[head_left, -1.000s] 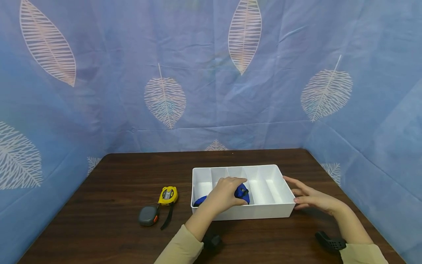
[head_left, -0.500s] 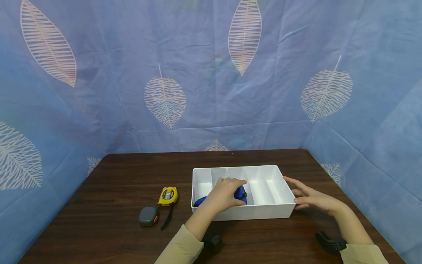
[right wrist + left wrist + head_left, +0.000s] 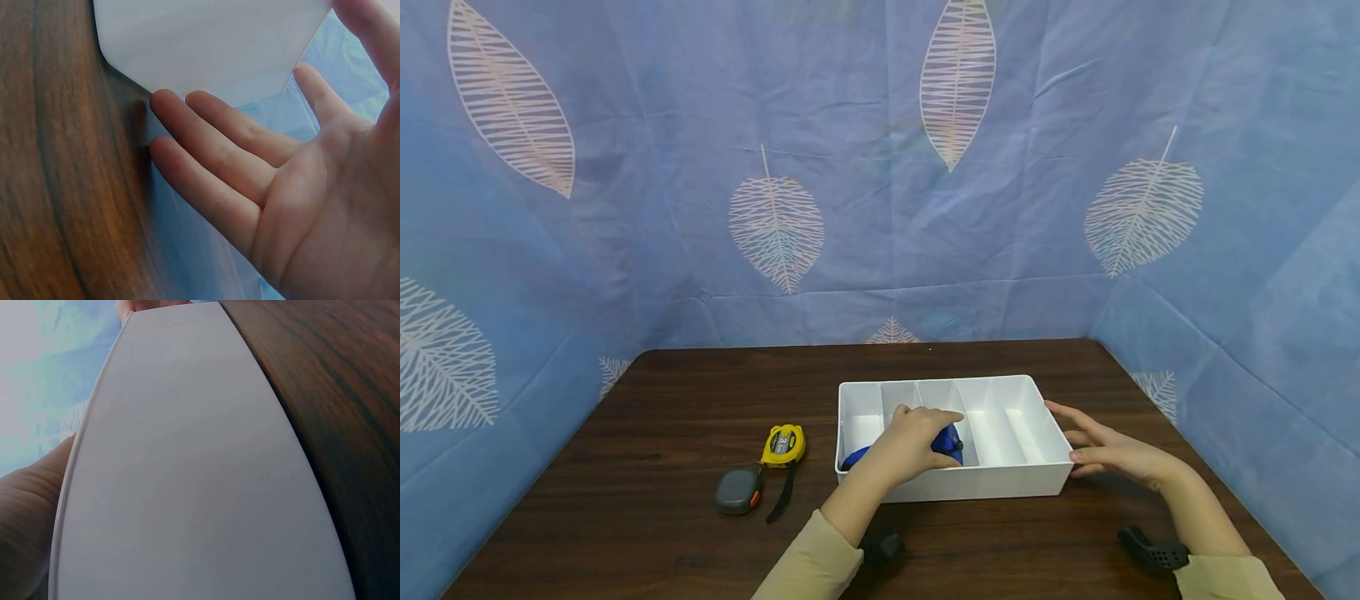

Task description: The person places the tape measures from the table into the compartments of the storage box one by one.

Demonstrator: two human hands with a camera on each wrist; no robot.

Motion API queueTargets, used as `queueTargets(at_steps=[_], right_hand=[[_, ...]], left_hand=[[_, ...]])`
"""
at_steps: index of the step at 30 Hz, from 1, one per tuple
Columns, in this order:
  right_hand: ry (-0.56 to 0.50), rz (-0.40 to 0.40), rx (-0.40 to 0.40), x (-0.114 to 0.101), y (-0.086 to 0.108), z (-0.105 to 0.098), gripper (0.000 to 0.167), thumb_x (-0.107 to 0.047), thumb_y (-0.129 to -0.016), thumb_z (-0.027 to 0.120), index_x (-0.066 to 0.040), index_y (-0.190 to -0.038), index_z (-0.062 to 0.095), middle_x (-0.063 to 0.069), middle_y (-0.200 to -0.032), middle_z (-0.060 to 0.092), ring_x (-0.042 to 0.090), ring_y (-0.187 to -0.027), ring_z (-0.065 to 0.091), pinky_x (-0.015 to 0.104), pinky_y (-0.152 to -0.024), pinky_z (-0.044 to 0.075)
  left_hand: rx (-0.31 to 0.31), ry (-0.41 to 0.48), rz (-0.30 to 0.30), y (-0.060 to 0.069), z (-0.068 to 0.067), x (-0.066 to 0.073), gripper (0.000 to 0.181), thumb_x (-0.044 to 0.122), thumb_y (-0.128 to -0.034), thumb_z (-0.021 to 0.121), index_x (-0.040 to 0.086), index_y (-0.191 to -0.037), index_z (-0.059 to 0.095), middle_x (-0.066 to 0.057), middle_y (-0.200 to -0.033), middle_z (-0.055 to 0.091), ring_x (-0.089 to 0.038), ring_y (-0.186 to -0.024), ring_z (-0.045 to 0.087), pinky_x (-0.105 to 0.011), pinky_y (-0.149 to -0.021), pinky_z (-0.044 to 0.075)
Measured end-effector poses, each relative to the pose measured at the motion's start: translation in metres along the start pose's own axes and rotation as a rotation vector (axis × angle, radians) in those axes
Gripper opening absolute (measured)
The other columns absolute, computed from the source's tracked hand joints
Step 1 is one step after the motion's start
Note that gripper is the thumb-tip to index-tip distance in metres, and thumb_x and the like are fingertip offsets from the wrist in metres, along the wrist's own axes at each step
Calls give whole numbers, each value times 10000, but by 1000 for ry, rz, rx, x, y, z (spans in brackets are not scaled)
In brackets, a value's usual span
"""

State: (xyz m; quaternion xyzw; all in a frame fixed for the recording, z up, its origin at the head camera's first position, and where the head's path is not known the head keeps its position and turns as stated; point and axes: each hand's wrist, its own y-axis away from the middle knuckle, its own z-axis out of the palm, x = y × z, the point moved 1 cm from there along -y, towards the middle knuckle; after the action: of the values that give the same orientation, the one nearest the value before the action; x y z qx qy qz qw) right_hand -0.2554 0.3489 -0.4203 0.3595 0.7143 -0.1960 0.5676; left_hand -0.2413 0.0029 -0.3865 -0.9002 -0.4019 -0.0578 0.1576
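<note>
Your left hand [image 3: 912, 443] curls round the blue tape [image 3: 950, 446] in the box [image 3: 981, 483]; your right hand [image 3: 1111, 451], fingers spread, touches its end toward the surface's right edge [image 3: 1133, 404]!

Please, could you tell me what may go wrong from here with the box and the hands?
The blue object that the left hand curves round could knock the white box, as it sits close to the front wall. The box may slide if pushed: the right hand touches only its end, fingers spread. The left sleeve might drag the nearby black strap.
</note>
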Motion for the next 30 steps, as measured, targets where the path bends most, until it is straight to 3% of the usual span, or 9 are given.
queueTargets(at_steps=[9, 30], right_hand=[[-1, 2, 3, 0, 0, 0, 737, -103, -998, 429, -179, -1545, -58, 372, -1466, 180, 306, -1204, 505, 501, -903, 451], [-3, 1, -2, -3, 0, 2, 731, -100, -1001, 424, -183, -1546, -56, 375, -1470, 160, 286, -1210, 502, 500, -906, 449]], left_hand=[[-21, -4, 40, 0, 1, -2, 379, 409, -833, 722, 253, -1178, 702, 141, -1082, 670, -58, -982, 563, -354, -846, 365], [-21, 32, 68, 2, 1, -3, 330, 381, -857, 701, 241, -1156, 714, 149, -1102, 666, -47, -1036, 569, -399, -915, 360]])
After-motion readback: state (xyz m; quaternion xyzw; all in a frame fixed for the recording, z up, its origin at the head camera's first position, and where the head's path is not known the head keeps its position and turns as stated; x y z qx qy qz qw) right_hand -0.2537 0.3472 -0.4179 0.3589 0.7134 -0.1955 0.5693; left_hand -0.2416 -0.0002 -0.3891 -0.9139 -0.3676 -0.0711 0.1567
